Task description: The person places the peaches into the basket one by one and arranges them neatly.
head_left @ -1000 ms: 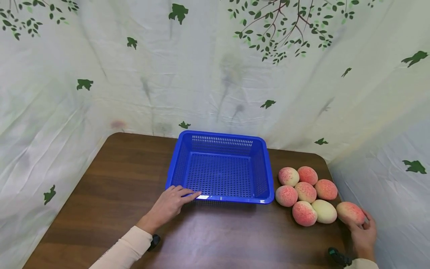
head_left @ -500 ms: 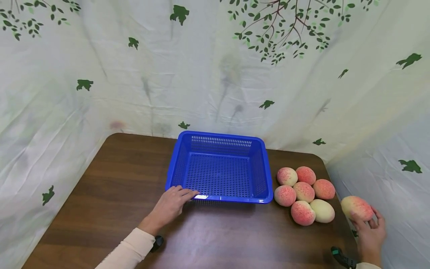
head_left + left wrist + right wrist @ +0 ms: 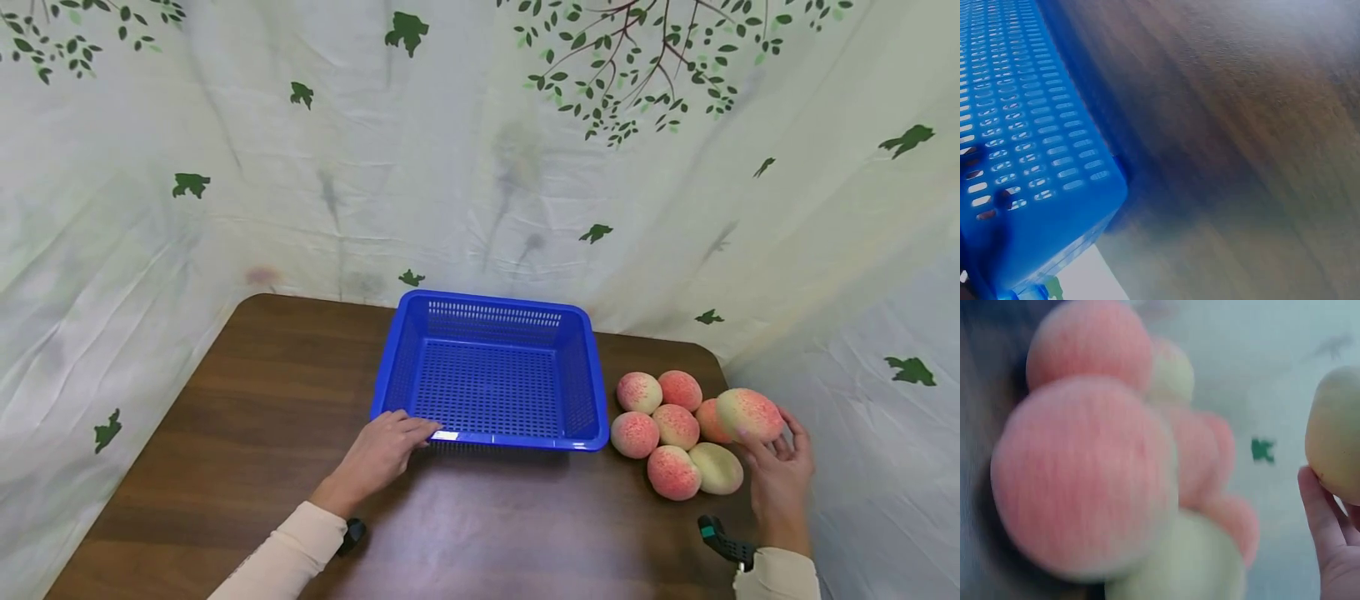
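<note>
A blue plastic basket (image 3: 487,375) with perforated sides stands on the brown table. My left hand (image 3: 386,454) grips its near left corner, fingers curled over the rim; the left wrist view shows the basket's slotted outer wall (image 3: 1029,125). My right hand (image 3: 780,475) holds a yellow and pink peach (image 3: 750,415) in its fingertips, raised above the table's right side. In the head view this peach partly hides an orange-pink peach (image 3: 708,421) behind it. Several other peaches lie clustered right of the basket, among them a pale one (image 3: 717,468) and a pink one (image 3: 673,472).
The brown table (image 3: 247,417) extends to the left and in front of the basket. A pale curtain (image 3: 465,167) printed with leaves and branches hangs behind the table and along its sides. A black device (image 3: 723,542) is on the right wrist.
My right hand lifted the peach off the table's right edge, swung it outward, then brought it up and leftward over the cluster. The left hand stays on the basket corner.
</note>
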The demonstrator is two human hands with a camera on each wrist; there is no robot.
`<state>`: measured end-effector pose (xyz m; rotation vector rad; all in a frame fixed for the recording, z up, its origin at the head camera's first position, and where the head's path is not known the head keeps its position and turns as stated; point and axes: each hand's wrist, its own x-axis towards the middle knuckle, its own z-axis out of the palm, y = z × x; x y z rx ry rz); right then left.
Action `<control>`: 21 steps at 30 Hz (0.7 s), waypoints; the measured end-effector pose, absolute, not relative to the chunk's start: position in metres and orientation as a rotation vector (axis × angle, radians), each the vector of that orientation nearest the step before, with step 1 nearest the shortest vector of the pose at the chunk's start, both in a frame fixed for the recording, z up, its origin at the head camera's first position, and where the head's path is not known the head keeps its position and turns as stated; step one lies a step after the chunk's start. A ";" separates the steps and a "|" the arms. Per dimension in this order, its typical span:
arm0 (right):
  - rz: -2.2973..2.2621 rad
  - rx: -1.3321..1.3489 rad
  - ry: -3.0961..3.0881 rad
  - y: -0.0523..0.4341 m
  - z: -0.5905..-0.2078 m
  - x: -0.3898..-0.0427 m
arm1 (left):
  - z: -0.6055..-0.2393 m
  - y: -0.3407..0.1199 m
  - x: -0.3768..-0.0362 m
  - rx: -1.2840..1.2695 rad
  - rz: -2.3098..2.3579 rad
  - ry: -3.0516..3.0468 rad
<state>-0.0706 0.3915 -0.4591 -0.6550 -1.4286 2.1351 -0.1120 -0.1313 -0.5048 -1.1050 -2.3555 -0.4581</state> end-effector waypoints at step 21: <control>2.105 -0.152 -1.884 0.280 -0.436 -0.158 | -0.491 -0.128 -0.110 -1.050 -0.417 -2.570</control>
